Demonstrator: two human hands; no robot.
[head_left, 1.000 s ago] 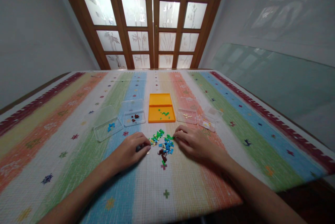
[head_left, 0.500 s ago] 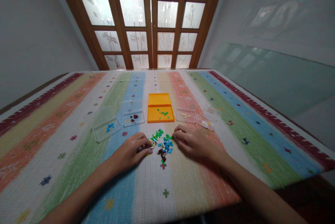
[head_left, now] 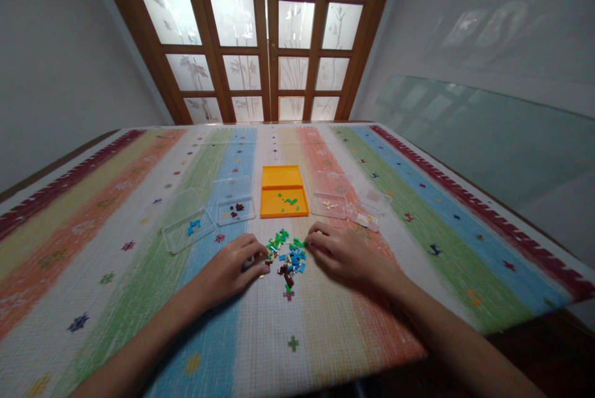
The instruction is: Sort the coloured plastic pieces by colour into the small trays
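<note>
Left hand: back uppermost, fingers curled, thumb below the index finger, tips close together; left forearm: bare, extending from the left hand toward its lower left; right hand: to the right of the left hand, apart from it and slightly farther forward, back uppermost, fingers bent toward it; right forearm: bare, farther right; grip at either set of fingertips: indeterminable.
</note>
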